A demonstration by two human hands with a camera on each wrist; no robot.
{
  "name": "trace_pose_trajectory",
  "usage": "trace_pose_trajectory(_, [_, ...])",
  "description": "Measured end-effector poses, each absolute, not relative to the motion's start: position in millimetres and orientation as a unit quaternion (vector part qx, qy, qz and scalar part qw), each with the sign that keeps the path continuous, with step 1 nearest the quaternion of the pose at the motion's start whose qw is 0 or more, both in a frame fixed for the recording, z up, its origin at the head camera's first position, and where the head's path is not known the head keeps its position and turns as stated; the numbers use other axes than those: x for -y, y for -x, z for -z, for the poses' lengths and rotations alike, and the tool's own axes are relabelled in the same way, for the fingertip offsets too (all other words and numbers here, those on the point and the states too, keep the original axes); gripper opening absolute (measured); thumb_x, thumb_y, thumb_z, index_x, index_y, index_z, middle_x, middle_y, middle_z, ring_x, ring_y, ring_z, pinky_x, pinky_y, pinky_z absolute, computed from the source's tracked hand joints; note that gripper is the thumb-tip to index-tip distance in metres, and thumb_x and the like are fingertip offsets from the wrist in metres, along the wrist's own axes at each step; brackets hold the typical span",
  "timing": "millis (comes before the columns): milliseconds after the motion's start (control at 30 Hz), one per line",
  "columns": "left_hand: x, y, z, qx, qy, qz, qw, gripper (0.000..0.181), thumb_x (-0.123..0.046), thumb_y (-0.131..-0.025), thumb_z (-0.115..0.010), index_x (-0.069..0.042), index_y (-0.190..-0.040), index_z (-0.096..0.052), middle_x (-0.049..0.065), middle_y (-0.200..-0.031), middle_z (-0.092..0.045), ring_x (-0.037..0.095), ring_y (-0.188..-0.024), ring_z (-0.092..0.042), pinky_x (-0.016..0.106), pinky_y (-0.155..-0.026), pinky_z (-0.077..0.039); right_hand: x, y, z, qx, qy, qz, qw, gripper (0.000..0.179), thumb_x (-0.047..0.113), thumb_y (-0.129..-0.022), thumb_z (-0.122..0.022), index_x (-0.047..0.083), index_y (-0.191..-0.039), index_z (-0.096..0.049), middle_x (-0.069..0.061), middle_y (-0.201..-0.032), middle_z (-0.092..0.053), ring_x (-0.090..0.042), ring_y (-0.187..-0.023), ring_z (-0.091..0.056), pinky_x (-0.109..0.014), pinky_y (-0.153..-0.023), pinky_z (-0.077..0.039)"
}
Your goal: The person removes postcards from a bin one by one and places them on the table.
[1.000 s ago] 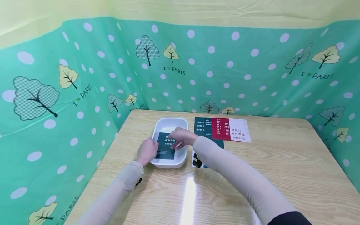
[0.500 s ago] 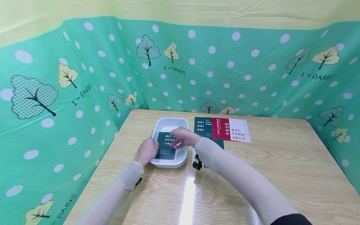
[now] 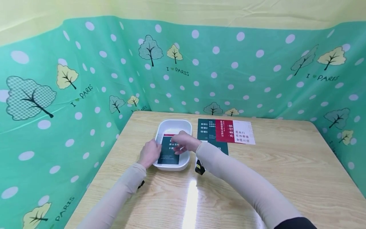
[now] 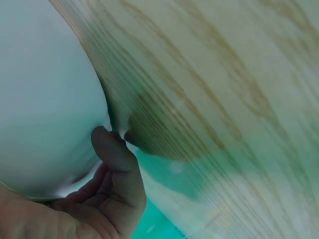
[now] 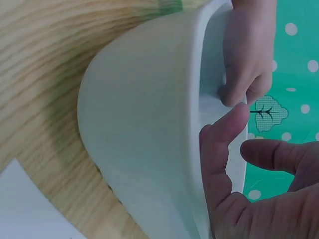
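Dark green card [image 3: 168, 154]: was partly covered by my right hand [image 3: 185, 142]; its small print was too tiny to read. Red card [image 3: 168, 135]: all but a strip lay hidden beneath. White tub [image 4: 45, 99]: cut off by the left-wrist view's edge.

Across the top of the frame runs a pale yellow band [image 3: 183, 11], and below it the green cloth [image 3: 243, 90] takes over, white dots everywhere! Checked tree [image 3: 150, 47] at upper centre-left, yellow tree [image 3: 174, 52] right beside it, "I PARIS" lettering [image 3: 178, 71] underneath. Down below, the wood-grained counter [image 3: 286, 165] fills the lower frame, a bright glare streak [image 3: 191, 203] gleaming at bottom centre.
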State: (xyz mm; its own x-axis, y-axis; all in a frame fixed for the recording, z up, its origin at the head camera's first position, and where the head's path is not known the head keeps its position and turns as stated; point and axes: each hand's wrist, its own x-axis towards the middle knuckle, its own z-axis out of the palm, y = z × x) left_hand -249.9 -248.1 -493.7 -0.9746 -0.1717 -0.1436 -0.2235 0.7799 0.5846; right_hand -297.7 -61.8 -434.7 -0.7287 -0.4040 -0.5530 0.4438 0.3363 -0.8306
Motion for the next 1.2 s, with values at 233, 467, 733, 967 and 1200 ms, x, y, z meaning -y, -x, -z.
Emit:
trace_pose_trajectory(233, [248.3, 250.6, 493.5, -0.948, 0.101, -0.300, 0.026, 0.025, -0.017, -0.107, -0.048, 0.004, -0.108, -0.061, 0.015, -0.086, -0.062, 0.026, -0.072, -0.064, 0.038, -0.063, -0.059, 66.1, 300.1, 438.7, -0.683, -0.062, 0.617, 0.385, 0.050, 0.004, -0.098, -0.059, -0.006, -0.143, -0.040, -0.028, -0.138, -0.051, -0.025, -0.081, -0.068, -0.029, -0.073, -0.063])
trace_pose_trajectory(467, [248.9, 251.3, 494.8, -0.948, 0.100, -0.302, 0.031, 0.026, -0.017, -0.108, -0.049, 0.006, -0.111, -0.061, 0.015, -0.087, -0.063, 0.026, -0.073, -0.064, 0.039, -0.063, -0.059, 67.0, 300.9, 444.7, -0.664, -0.081, 0.645, 0.370, 0.053, -0.002, -0.094, -0.059, -0.006, -0.142, -0.037, -0.021, -0.119, -0.055, -0.021, -0.075, -0.063, -0.024, -0.067, -0.059])
trace_pose_trajectory(733, [247.1, 250.1, 492.7, -0.948, 0.101, -0.301, 0.024, 0.029, -0.017, -0.107, -0.048, 0.008, -0.115, -0.061, 0.024, -0.105, -0.069, 0.029, -0.085, -0.070, 0.048, -0.077, -0.063, 70.2, 294.5, 445.2, -0.734, -0.049, 0.605, 0.306, 0.044, -0.002, -0.093, -0.064, -0.009, -0.132, -0.045, -0.018, -0.104, -0.061, -0.016, -0.063, -0.054, -0.023, -0.058, -0.050])
trace_pose_trajectory(967, [245.9, 249.9, 493.0, -0.944, 0.110, -0.309, 0.033, 0.033, -0.018, -0.108, -0.047, 0.009, -0.123, -0.060, 0.026, -0.115, -0.070, 0.032, -0.095, -0.072, 0.051, -0.085, -0.062, 76.5, 290.3, 451.2, -0.808, -0.033, 0.533, 0.250, 0.051, -0.009, -0.090, -0.061, -0.009, -0.137, -0.040, -0.016, -0.089, -0.063, -0.014, -0.053, -0.052, -0.022, -0.050, -0.047])
trace_pose_trajectory(1200, [246.3, 249.4, 491.7, -0.946, 0.107, -0.305, 0.024, 0.032, -0.016, -0.107, -0.048, 0.009, -0.120, -0.061, 0.025, -0.109, -0.070, 0.030, -0.088, -0.072, 0.047, -0.078, -0.064, 73.1, 295.1, 450.3, -0.848, 0.027, 0.476, 0.233, 0.011, -0.007, -0.089, -0.066, -0.005, -0.100, -0.066, -0.013, -0.077, -0.069, -0.016, -0.054, -0.059, -0.029, -0.058, -0.058])
